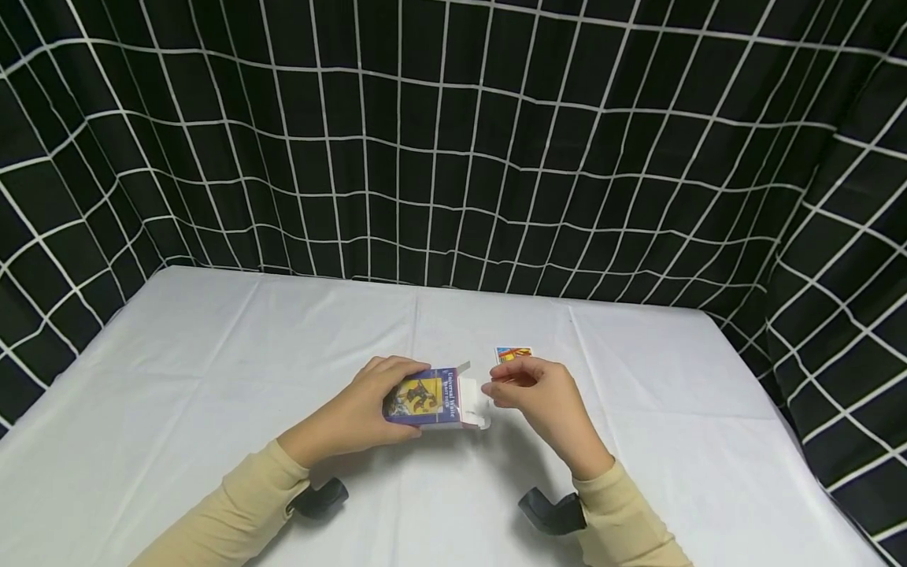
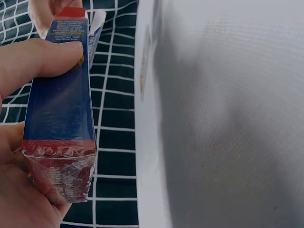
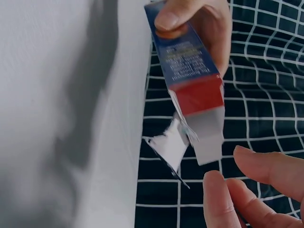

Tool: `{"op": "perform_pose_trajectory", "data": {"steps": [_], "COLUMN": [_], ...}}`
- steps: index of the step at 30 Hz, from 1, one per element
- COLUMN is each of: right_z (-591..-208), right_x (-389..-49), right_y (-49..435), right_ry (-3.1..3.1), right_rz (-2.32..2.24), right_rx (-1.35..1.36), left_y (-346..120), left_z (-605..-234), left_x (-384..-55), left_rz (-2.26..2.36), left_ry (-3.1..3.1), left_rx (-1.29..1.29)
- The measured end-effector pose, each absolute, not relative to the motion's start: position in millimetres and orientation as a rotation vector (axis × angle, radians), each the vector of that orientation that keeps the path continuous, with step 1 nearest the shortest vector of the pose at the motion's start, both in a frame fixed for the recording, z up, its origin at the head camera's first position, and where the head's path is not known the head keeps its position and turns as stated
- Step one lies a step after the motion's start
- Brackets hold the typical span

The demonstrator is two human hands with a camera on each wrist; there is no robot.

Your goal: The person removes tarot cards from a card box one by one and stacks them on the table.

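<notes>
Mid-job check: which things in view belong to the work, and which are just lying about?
In the job:
blue tarot box, end open
left hand, gripping it
right hand, near its white flap, holding nothing
loose picture card, probably

Just about:
white tablecloth
black gridded curtain
black wrist attachments

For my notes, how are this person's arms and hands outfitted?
The left sleeve and right sleeve are plain beige and long, slightly wrinkled. A black, bent fitting sticks out at each cuff: left fitting, right fitting. The left hand and right hand are gloveless.
</notes>
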State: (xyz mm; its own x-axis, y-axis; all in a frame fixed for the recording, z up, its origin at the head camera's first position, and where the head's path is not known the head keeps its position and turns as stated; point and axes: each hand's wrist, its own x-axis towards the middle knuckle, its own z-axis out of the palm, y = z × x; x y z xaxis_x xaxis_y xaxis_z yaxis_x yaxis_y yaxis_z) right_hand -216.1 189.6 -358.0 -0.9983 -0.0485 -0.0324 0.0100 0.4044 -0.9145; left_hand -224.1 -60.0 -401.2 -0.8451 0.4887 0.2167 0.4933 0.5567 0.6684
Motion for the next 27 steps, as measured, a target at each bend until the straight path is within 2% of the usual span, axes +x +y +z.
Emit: {"op": "perform_pose_trajectory", "data": {"steps": [11, 27], "right_z": [-364, -376], "right_x": [-211, -215], "right_y": [179, 168], "right_ry": [2.54, 2.641], "right_rz": [-1.701, -1.627], "right_rx": [-0.076, 0.001], "left_y": [-57, -56], "left_z": [-401, -400], "left_x": [-222, -220], "left_rz": [-1.193, -1.207], "left_ry": [-2.76, -2.756], "left_rx": [-0.898, -0.922]}}
